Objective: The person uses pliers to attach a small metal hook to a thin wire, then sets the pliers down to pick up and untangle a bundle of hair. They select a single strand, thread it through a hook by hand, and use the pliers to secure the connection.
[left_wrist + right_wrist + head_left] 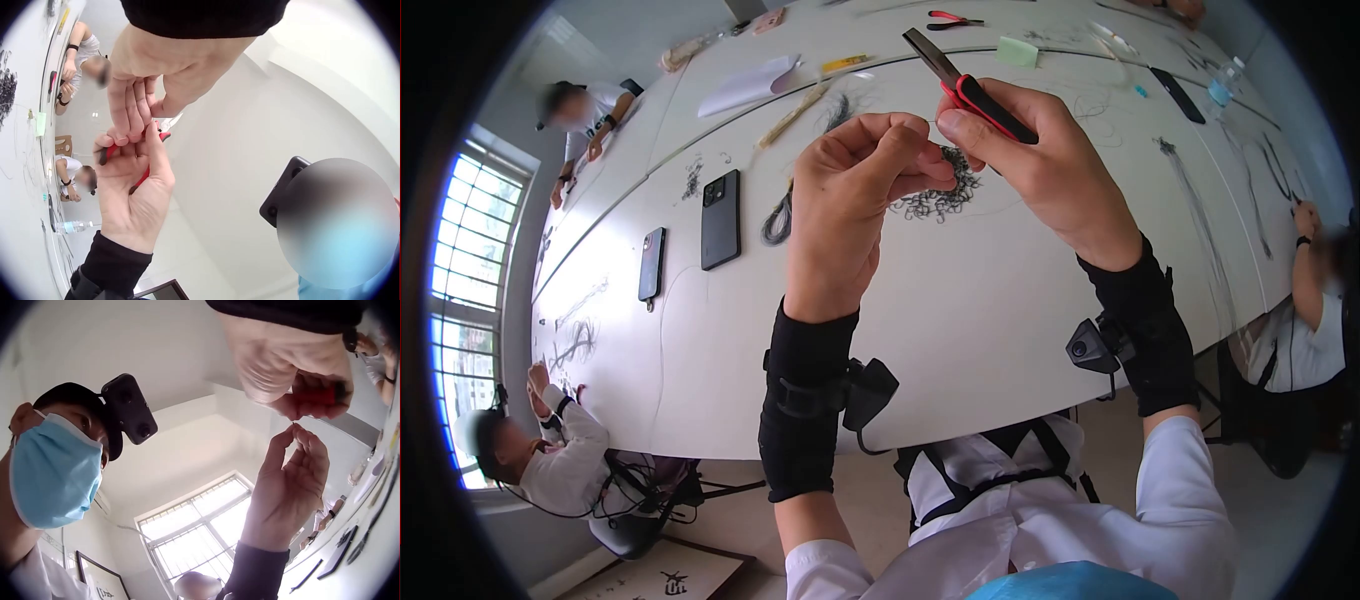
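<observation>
My right hand holds a pair of pliers with red and black handles, their metal jaws pointing up and left, away from the left hand. The right thumb and forefinger come together below the handles. Facing it, my left hand brings thumb and forefinger together at a fine, dark wire-like piece, mostly hidden by the fingertips. Both sets of fingertips are close together over the table. Beneath them lies a pile of small, dark bent wire pieces, partly covered by the left fingers.
Two phones lie left on the white table. A coil of dark wire is near my left hand. Farther back are paper, a green note and other pliers. Other people sit around the table.
</observation>
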The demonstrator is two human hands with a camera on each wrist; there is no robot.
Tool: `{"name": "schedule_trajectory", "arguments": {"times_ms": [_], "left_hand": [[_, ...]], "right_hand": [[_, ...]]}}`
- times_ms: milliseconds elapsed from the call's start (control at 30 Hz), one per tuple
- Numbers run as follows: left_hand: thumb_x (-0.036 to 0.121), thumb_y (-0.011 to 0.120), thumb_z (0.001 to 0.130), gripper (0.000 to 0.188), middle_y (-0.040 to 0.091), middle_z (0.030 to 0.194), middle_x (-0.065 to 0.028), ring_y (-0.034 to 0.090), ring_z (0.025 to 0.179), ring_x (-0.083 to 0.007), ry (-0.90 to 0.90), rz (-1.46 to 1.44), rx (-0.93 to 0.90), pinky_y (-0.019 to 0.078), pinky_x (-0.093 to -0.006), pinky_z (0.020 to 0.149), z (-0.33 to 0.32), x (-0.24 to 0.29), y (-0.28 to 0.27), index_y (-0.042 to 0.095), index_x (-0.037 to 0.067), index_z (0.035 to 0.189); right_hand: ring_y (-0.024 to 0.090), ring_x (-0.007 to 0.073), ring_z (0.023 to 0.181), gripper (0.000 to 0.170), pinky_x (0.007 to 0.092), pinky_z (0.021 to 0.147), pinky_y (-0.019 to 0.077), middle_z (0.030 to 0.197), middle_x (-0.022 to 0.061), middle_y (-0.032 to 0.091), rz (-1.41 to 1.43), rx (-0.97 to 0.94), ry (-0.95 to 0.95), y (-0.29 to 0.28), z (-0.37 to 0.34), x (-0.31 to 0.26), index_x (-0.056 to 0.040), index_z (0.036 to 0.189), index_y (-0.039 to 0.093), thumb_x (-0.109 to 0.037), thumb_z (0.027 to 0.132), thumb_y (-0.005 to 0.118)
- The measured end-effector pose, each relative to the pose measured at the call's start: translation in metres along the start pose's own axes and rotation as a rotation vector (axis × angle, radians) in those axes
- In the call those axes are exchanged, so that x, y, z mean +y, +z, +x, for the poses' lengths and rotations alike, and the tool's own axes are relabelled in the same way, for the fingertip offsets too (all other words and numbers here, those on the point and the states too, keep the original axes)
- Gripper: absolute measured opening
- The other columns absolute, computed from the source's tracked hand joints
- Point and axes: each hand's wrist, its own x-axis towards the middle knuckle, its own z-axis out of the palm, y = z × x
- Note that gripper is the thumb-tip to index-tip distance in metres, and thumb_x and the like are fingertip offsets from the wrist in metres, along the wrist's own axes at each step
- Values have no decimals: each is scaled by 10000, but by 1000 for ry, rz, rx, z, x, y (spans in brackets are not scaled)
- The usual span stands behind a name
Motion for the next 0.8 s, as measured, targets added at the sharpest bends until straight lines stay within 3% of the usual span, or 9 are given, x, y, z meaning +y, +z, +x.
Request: {"name": "schedule_trajectory", "arguments": {"times_ms": [233,533,800], "left_hand": [[129,591,984,174,695,826,-116,717,752,-219,3,30,0,598,-344,793,0,-1,6,654,-33,973],[154,558,1001,214,694,842,-124,729,794,-241,-102,-137,-63,618,-392,836,2,0,3,646,-40,1021],[172,562,1010,207,681,833,-103,717,783,-207,-55,18,-85,626,-409,805,1,-6,1,650,-15,989]], "right_hand": [[483,118,594,321,282,579,417,637,24,526,-75,138,-76,5,-3,0,6,922,647,-308,980,614],[450,108,565,331,289,551,396,617,9,497,-41,127,-95,1,0,11,7,893,630,-311,983,609],[532,98,592,279,268,564,431,629,20,534,-53,119,-112,6,-5,8,-11,950,633,-282,1000,596]]}}
